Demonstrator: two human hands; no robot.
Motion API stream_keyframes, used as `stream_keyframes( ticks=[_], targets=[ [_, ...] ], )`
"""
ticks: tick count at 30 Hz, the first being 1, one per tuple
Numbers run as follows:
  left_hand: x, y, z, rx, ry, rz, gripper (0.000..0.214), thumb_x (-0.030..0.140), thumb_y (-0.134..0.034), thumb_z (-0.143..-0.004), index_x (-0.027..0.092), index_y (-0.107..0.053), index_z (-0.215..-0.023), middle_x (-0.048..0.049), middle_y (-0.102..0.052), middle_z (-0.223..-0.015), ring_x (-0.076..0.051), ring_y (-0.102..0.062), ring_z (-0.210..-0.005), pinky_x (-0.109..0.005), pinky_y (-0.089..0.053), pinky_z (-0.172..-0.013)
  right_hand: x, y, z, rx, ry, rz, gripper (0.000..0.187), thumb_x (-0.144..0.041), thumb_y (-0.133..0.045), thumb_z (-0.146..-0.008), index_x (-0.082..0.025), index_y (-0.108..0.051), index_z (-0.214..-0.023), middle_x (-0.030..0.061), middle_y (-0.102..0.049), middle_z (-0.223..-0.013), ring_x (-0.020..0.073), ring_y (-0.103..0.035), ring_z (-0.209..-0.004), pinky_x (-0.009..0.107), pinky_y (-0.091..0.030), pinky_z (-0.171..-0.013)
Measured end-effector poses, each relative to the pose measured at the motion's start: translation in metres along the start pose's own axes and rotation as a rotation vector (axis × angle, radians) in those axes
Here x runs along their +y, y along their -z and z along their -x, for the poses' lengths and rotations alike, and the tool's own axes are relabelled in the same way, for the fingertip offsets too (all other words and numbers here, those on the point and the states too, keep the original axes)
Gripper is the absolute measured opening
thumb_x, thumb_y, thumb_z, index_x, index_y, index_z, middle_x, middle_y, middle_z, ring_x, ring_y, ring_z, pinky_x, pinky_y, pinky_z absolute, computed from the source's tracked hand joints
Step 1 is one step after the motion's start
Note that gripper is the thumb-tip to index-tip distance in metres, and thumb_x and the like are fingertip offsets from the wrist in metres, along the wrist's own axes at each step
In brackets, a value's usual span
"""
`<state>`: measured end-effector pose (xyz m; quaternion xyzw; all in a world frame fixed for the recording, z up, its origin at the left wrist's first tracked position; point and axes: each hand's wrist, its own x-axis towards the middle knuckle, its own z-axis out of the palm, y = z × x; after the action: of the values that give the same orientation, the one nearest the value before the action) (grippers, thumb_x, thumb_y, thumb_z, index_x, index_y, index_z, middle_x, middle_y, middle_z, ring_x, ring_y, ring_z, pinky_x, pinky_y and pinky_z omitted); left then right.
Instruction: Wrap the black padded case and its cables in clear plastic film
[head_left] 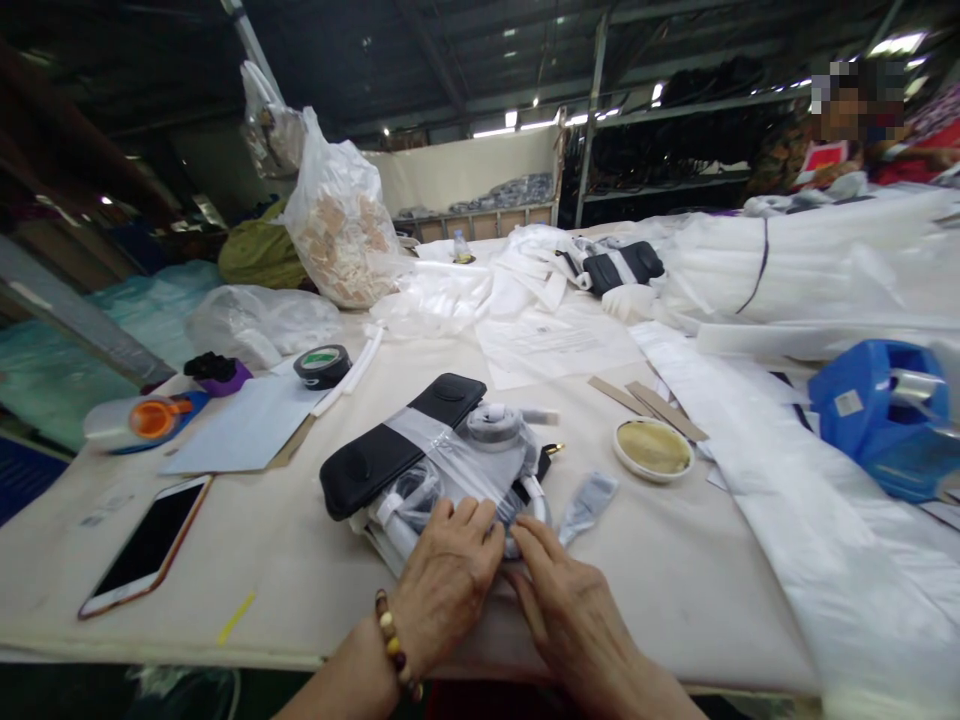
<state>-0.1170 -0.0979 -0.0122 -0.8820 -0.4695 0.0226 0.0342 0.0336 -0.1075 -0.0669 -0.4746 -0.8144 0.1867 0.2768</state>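
Observation:
A bundle lies in the middle of the table, with a black padded piece (401, 445) on its far left side and clear plastic film (450, 455) wrapped across it. Grey and white wrapped straps or cords (495, 425) bulge out on its right. My left hand (454, 560) curls its fingers over the near edge of the bundle, pressing on the film. Close beside it, my right hand (566, 590) grips the same near edge with fingers on top and thumb below. What lies under my fingertips is hidden. A small grey wrapped strip (589, 505) sticks out at the right.
A phone (150, 545), a sheet of card (244, 425) and a black tape roll (322, 367) lie to the left. A round yellowish tin (654, 449) and a blue tape dispenser (881, 415) are at the right. Behind stands a scrap-filled bag (345, 230); a similar bundle (622, 267) lies further back.

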Motion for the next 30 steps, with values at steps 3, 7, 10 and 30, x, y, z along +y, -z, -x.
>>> stream_keyframes(
  ticks=[3,7,10,30],
  targets=[
    [-0.001,0.002,-0.003,-0.040,0.028,0.060,0.022,0.008,-0.043,-0.082,0.018,-0.056,-0.097,-0.0074,-0.056,-0.102,-0.024,-0.050,-0.091,-0.041,-0.042,-0.077,-0.005,-0.010,-0.003,-0.123,-0.012,0.302,0.049,0.001,-0.039,-0.075,-0.007,-0.046,-0.122,0.0209,-0.054,-0.123,0.0216,-0.067,-0.079,0.029,-0.054,-0.058],
    [-0.001,0.000,-0.003,-0.024,0.065,0.129,0.021,0.008,-0.042,-0.083,0.019,-0.058,-0.090,-0.0066,-0.056,-0.101,-0.023,-0.050,-0.092,-0.040,-0.043,-0.078,-0.008,-0.004,-0.013,-0.224,0.000,0.420,0.039,0.003,-0.040,-0.075,-0.014,-0.056,-0.105,0.0122,-0.064,-0.100,0.0187,-0.066,-0.066,0.025,-0.047,-0.049],
    [-0.001,-0.003,-0.002,-0.017,0.079,0.135,0.017,0.009,-0.044,-0.083,0.018,-0.058,-0.087,-0.0069,-0.055,-0.101,-0.023,-0.050,-0.093,-0.040,-0.043,-0.080,-0.006,0.004,-0.015,-0.252,0.034,0.402,0.031,0.002,-0.042,-0.075,-0.017,-0.056,-0.094,0.0077,-0.064,-0.089,0.0172,-0.064,-0.062,0.024,-0.040,-0.045],
    [0.000,-0.040,-0.023,0.315,-0.129,0.144,0.031,0.015,-0.054,-0.065,0.023,-0.061,-0.094,-0.0091,-0.060,-0.108,-0.023,-0.060,-0.094,-0.031,-0.053,-0.077,0.043,0.033,0.002,-0.210,0.231,0.414,0.014,-0.010,-0.052,-0.077,-0.019,-0.052,-0.087,-0.0009,-0.062,-0.081,0.0121,-0.057,-0.056,0.024,-0.028,-0.038]
  ],
)
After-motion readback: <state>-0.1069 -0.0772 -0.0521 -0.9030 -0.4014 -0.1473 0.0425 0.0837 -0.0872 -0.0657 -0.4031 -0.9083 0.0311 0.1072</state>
